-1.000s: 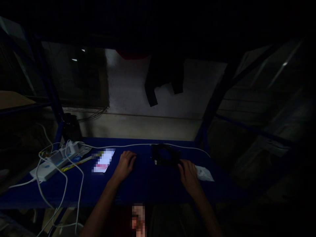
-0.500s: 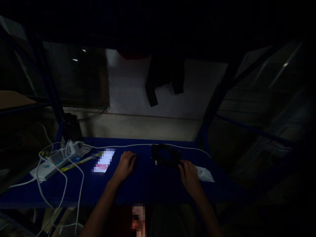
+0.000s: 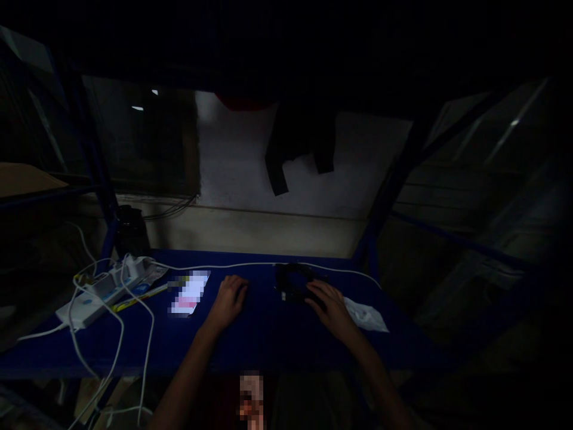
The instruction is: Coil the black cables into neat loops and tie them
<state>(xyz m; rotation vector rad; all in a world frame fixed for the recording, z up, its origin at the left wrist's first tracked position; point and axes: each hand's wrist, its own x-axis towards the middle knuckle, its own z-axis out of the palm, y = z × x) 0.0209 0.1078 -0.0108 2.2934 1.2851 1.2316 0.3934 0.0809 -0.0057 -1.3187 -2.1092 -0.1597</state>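
The scene is very dark. My left hand rests on the blue shelf top with its fingers curled under, just right of a lit phone; nothing shows in it. My right hand lies with fingers stretched over the right edge of a black round coiled object on the shelf. A crumpled white piece of plastic or paper lies right of that hand.
A white power strip with several white cables sits at the left end. One white cable runs along the back edge. A dark jar stands at the back left. Dark cloth hangs on the wall behind.
My right hand has moved left and forward from beside the white piece onto the black coiled object. My left hand has stayed put.
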